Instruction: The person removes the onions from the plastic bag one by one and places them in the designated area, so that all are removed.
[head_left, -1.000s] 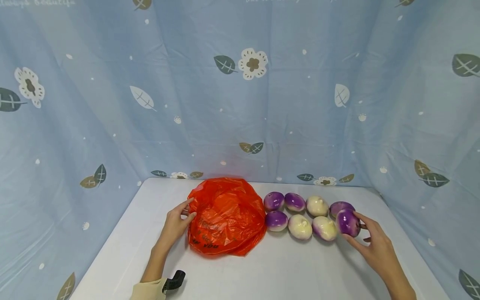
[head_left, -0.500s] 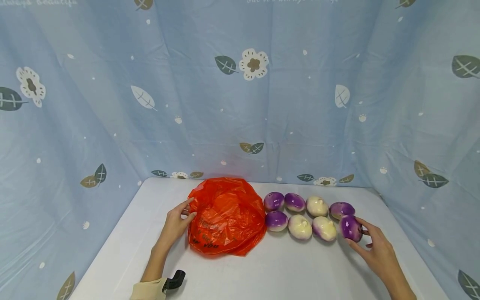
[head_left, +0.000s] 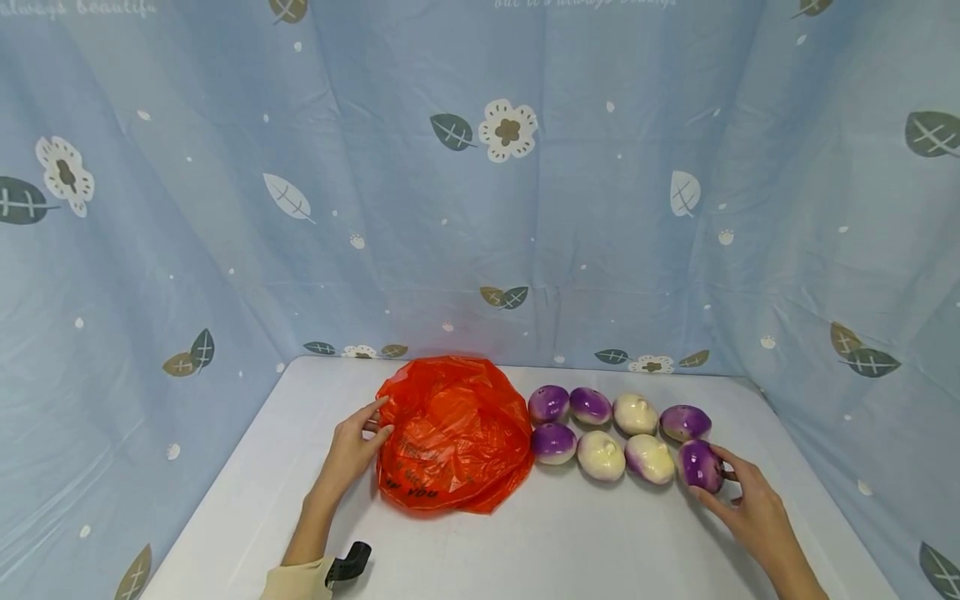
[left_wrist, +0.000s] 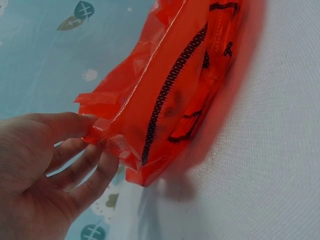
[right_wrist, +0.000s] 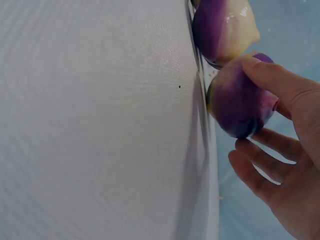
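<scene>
My right hand [head_left: 757, 508] pinches a glossy purple turnip [head_left: 701, 466] between thumb and fingers, at the right end of the front row. In the right wrist view this turnip [right_wrist: 240, 97] sits low by the tabletop, close beside a purple-and-cream one [right_wrist: 222, 30]. At the left, my left hand [head_left: 352, 450] pinches the left edge of a crumpled red plastic bag [head_left: 457, 433]. The left wrist view shows my thumb and fingers at a gathered fold of the bag [left_wrist: 165, 85], which has black printing. What the bag holds is hidden.
Two rows of purple and cream turnips [head_left: 601, 456] run right from the bag on the white table [head_left: 570, 550]. A blue leaf-patterned curtain [head_left: 600, 208] hangs behind and at both sides. A black device [head_left: 349, 561] is on the left wrist.
My right hand has moved its turnip slightly toward me and down, in front of the back row's rightmost one, which now shows more fully. My left hand and the bag have stayed put.
</scene>
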